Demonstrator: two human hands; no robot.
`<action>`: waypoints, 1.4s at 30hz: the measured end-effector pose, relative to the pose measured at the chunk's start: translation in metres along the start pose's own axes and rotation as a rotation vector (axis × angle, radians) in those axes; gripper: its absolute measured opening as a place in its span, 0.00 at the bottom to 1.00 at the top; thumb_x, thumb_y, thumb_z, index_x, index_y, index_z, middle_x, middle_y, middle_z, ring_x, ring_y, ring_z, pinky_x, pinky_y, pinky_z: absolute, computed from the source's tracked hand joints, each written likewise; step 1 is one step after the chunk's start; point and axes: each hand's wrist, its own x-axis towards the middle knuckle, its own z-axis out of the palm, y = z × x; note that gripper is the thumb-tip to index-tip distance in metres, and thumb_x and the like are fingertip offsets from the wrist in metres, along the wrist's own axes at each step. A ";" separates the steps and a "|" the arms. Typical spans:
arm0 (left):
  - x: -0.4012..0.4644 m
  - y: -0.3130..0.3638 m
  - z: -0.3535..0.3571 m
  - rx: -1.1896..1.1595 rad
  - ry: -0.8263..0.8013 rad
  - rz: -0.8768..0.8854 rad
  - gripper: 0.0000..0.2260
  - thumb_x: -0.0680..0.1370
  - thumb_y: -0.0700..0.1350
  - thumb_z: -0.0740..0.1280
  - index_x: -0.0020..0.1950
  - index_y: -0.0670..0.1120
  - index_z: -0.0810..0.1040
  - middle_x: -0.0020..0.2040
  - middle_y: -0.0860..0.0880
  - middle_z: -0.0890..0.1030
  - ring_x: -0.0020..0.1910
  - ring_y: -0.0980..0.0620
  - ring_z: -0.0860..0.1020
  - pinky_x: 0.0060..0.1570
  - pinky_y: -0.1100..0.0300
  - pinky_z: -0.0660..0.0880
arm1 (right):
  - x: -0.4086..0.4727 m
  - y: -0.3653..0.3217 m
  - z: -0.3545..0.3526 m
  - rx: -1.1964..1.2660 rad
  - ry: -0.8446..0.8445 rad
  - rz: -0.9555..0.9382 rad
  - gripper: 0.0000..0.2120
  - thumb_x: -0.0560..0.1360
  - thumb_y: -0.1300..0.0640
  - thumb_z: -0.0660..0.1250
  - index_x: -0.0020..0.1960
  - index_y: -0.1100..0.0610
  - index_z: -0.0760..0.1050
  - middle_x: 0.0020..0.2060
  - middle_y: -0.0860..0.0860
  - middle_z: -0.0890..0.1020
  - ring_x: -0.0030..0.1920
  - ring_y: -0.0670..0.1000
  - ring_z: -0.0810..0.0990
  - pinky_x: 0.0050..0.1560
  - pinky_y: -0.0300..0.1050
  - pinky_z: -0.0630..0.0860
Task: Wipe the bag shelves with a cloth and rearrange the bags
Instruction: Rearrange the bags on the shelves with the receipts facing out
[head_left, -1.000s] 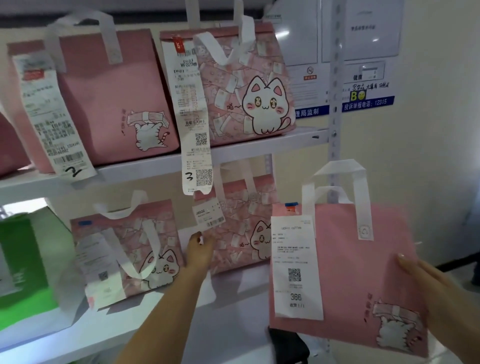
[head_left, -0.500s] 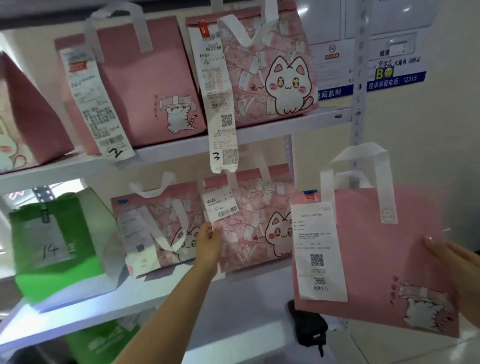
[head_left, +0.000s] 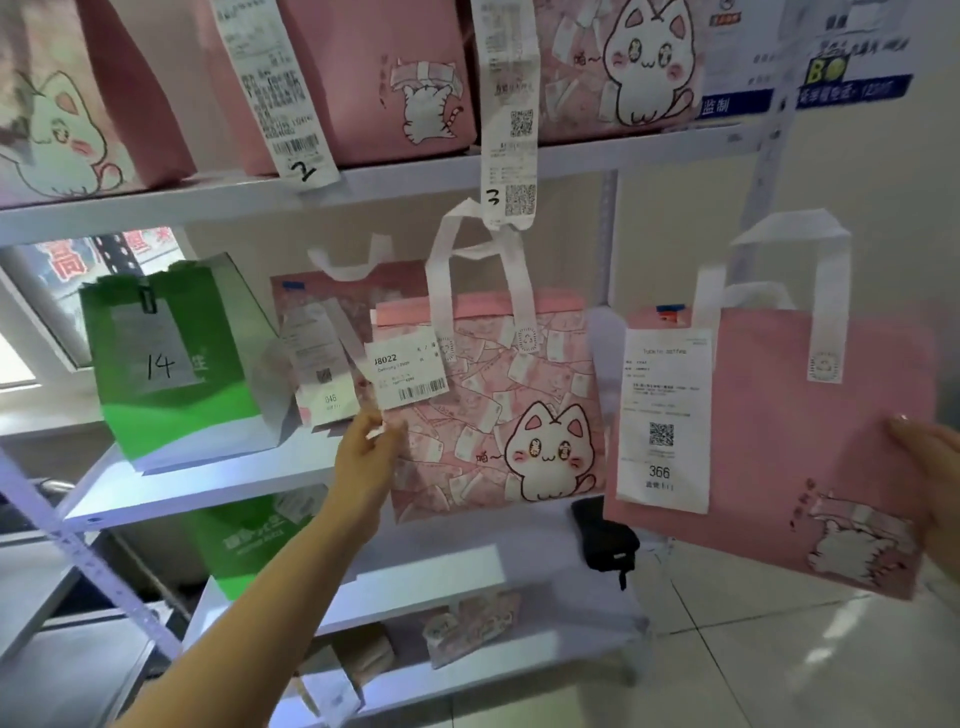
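My left hand (head_left: 371, 452) grips the left edge of a patterned pink cat bag (head_left: 498, 415) with a J8022 label, held up in front of the middle shelf (head_left: 208, 483). My right hand (head_left: 930, 467) holds the right edge of a plain pink bag (head_left: 779, 441) with a 366 receipt, hanging in the air to the right of the rack. Another patterned pink bag (head_left: 322, 332) stands on the middle shelf behind, next to a green bag (head_left: 171, 364) marked 14. No cloth is visible.
The top shelf (head_left: 405, 176) carries pink cat bags with receipts numbered 2 and 3. A black pouch (head_left: 605, 540) lies on a lower shelf, with a green bag (head_left: 249, 540) and small packages below. A white rack post (head_left: 763, 171) stands right; tiled floor lies beyond.
My left hand has pulled the J8022 cat bag forward and up off the middle shelf. The view has dropped and moved closer. The plain pink bag stays held at the right.
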 end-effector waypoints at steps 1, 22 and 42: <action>-0.007 -0.005 -0.008 0.005 -0.012 -0.008 0.05 0.79 0.49 0.63 0.48 0.49 0.74 0.50 0.44 0.83 0.49 0.42 0.82 0.48 0.39 0.79 | -0.015 -0.003 -0.008 -0.063 -0.007 0.053 0.20 0.73 0.41 0.65 0.26 0.49 0.80 0.19 0.36 0.77 0.24 0.33 0.77 0.24 0.25 0.70; -0.088 -0.103 -0.038 -0.007 0.149 -0.264 0.07 0.80 0.45 0.62 0.52 0.42 0.75 0.45 0.40 0.83 0.39 0.41 0.82 0.30 0.56 0.76 | 0.072 0.023 0.043 -0.113 -0.243 -0.067 0.06 0.76 0.57 0.65 0.42 0.54 0.79 0.30 0.43 0.84 0.31 0.41 0.81 0.30 0.34 0.76; -0.101 -0.111 0.010 -0.073 0.525 -0.238 0.06 0.79 0.43 0.63 0.48 0.40 0.76 0.43 0.41 0.83 0.41 0.41 0.82 0.40 0.49 0.77 | 0.219 0.084 0.121 -0.138 -0.638 -0.118 0.19 0.75 0.61 0.68 0.26 0.50 0.75 0.23 0.40 0.73 0.27 0.39 0.71 0.31 0.33 0.70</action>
